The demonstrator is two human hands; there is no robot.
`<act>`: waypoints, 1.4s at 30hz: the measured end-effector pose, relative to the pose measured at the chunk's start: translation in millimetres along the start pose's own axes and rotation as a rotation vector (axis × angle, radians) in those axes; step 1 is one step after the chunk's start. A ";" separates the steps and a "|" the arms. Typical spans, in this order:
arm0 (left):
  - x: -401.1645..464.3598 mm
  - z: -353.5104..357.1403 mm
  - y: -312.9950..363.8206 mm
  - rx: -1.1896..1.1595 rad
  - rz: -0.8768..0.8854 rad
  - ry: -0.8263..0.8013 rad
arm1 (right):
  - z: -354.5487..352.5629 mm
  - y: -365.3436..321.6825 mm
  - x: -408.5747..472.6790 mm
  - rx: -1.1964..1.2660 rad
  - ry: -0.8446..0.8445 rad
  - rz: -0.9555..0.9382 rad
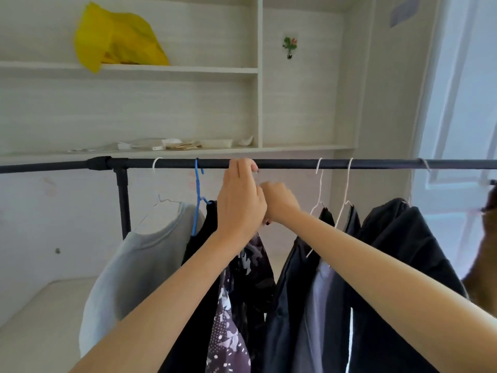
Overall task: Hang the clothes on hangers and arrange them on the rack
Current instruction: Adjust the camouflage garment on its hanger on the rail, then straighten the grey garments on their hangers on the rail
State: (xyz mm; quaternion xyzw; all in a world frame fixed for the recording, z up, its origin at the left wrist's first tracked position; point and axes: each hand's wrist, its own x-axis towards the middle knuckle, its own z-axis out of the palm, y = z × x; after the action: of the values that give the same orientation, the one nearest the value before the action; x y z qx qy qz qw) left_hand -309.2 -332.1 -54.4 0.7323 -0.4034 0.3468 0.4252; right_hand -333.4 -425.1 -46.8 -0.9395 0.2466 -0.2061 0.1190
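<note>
A black rack rail [290, 163] runs across the view. My left hand [240, 203] reaches up to the rail, its fingers curled at the bar, apparently on the hook of a hanger that is hidden behind the hand. My right hand [279, 201] is closed just below and right of it, on the top of a dark floral garment [242, 286] that hangs under both hands. Left of them hang a grey sweater [134, 265] on a white hanger and a black garment on a blue hanger [198, 195]. To the right hang dark clothes [390, 251] on white hangers.
White wall shelves stand behind the rack, with a yellow bag [118, 39] on the upper shelf and small items on the lower shelf [185, 144]. The rack's black upright post [123, 200] is at left. A window or door [457, 130] is at right.
</note>
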 end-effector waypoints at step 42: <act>-53.3 114.5 41.1 -0.359 -0.618 -1.145 | -27.4 162.8 -39.5 0.146 -0.213 0.267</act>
State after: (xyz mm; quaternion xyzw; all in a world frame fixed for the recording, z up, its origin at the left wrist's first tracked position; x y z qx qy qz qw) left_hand -349.9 -432.5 -131.3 0.8004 -0.3884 -0.3061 0.3389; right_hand -444.4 -546.6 -88.4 -0.9038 0.3394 -0.1050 0.2386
